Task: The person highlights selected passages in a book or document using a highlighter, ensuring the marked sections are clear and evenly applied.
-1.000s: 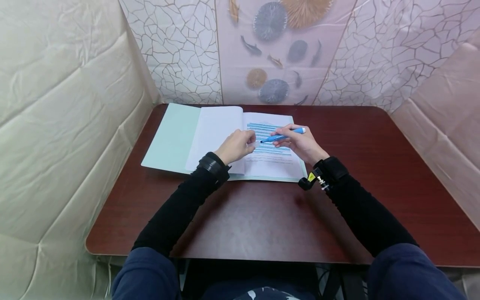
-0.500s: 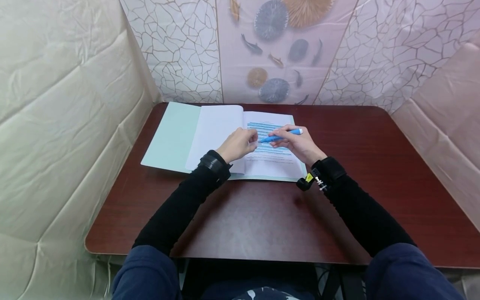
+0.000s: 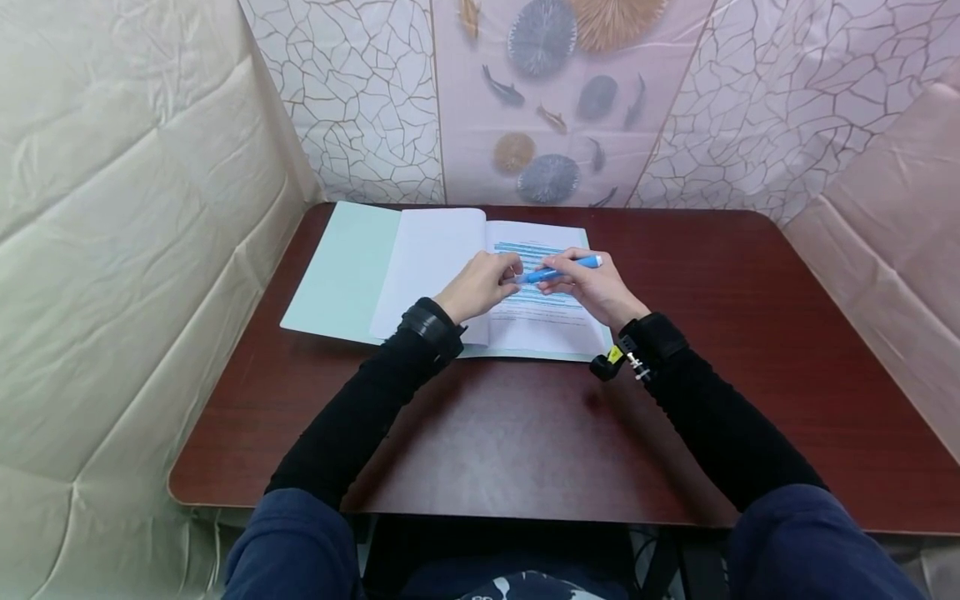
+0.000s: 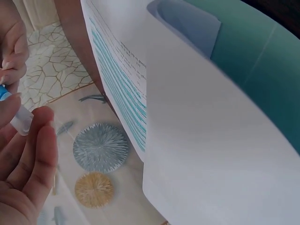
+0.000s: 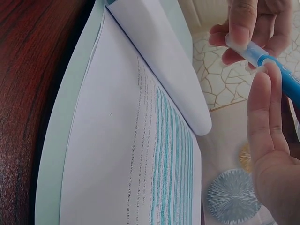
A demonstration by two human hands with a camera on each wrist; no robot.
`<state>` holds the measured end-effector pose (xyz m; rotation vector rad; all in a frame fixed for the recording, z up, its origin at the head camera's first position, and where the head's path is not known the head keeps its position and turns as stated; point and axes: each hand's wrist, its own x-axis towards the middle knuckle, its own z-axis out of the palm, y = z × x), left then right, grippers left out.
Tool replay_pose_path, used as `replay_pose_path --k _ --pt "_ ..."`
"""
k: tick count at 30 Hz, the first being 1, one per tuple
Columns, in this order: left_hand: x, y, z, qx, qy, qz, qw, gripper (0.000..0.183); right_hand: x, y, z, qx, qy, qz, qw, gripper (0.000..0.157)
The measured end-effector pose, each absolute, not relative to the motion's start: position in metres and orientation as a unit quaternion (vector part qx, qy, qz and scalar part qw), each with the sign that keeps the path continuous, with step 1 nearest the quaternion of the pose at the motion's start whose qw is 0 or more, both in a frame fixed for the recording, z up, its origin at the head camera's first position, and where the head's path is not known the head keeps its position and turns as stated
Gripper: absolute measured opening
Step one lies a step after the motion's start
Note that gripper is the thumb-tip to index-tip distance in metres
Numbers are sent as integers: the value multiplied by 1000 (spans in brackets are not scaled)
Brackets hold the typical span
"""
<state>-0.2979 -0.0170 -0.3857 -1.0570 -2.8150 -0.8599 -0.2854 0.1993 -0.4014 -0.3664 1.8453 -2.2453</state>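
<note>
Between both hands, above an open document, is a blue highlighter (image 3: pixel 542 274), lying nearly level. My right hand (image 3: pixel 597 287) grips its barrel with thumb and fingers. My left hand (image 3: pixel 477 286) pinches the clear cap (image 5: pixel 252 51), which sits over the highlighter's tip end in the right wrist view. In the left wrist view the cap (image 4: pixel 21 121) shows between my left thumb and fingers. Below the hands lies the printed page (image 3: pixel 536 329), with many lines marked in blue and several unmarked lines beneath them.
The document's pale green cover (image 3: pixel 341 283) is folded open to the left, with a blank white leaf (image 3: pixel 431 267) turned over beside it. Everything lies on a dark red-brown table (image 3: pixel 525 433). A patterned cloth (image 3: pixel 360 100) hangs behind the table's far edge.
The cap in my left hand and the highlighter's tip have come together; the tip was bare a second ago. My left hand has shifted slightly right and my right hand slightly left.
</note>
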Motion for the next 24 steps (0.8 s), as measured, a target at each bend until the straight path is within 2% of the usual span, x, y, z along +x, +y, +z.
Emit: replay_pose_path --k 24 --pt "-293 -12 -381 -366 -882 -298 18 19 -288 203 -399 -123 612 -772 120 16"
